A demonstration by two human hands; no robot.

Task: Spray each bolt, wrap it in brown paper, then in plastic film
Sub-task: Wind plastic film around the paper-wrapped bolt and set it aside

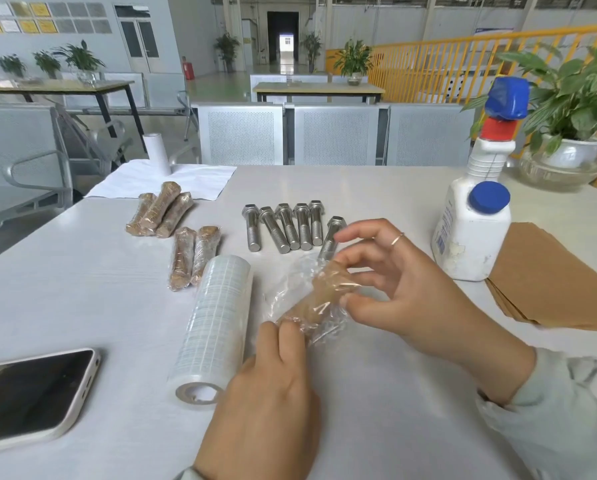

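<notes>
A bolt wrapped in brown paper [319, 299] lies between my hands, partly covered by loose clear plastic film. My left hand [273, 382] pinches its near end. My right hand [397, 289] pinches the far end with thumb and fingers. The roll of plastic film [214, 327] lies just left of my left hand. Several bare steel bolts [286, 226] lie in a row behind the wrapped one. Several finished wrapped bolts [183, 233] lie to the left. A white spray bottle [477, 209] stands at the right, beside a stack of brown paper sheets [553, 275].
A phone [30, 393] lies face up at the near left of the white table [82, 289]. A white paper roll on a white sheet [158, 150] stands at the far left. A potted plant [567, 143] stands at the far right. Metal benches stand behind the table.
</notes>
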